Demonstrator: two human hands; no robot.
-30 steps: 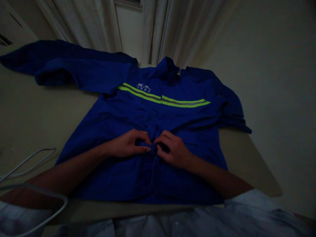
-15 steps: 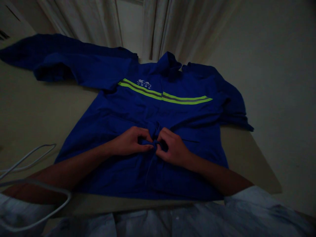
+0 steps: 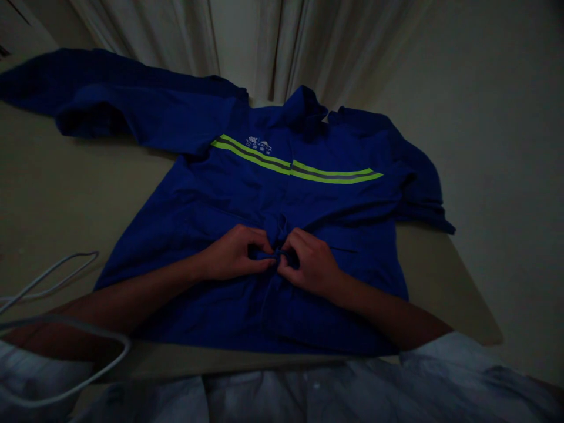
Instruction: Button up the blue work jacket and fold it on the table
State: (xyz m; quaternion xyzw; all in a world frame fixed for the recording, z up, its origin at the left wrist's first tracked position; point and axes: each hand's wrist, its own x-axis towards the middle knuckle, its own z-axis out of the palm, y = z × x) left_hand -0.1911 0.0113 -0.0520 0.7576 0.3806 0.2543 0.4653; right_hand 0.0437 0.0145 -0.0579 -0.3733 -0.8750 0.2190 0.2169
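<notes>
A blue work jacket (image 3: 238, 194) lies spread out with its collar away from me. A yellow-green reflective stripe (image 3: 335, 175) crosses its chest, below a white printed logo (image 3: 259, 144). At the front placket, below the chest, my left hand (image 3: 235, 252) pinches a fold of the jacket between thumb and fingers. My right hand (image 3: 311, 258) pinches the jacket's cloth right beside it, fingertips almost touching those of the left. Whatever small fastener may sit between the fingertips is too dark and covered to make out.
Under the jacket is a pale table (image 3: 449, 282), its right edge slanting toward me. A white cable (image 3: 57, 276) loops at the left, passing in front of my left forearm. Curtains (image 3: 176, 41) hang behind the table, beside a plain wall (image 3: 497, 117).
Both hands keep their pinch on the jacket front, with barely any shift of the fingers. The view has tilted slightly, so the jacket's upper part sits a little higher.
</notes>
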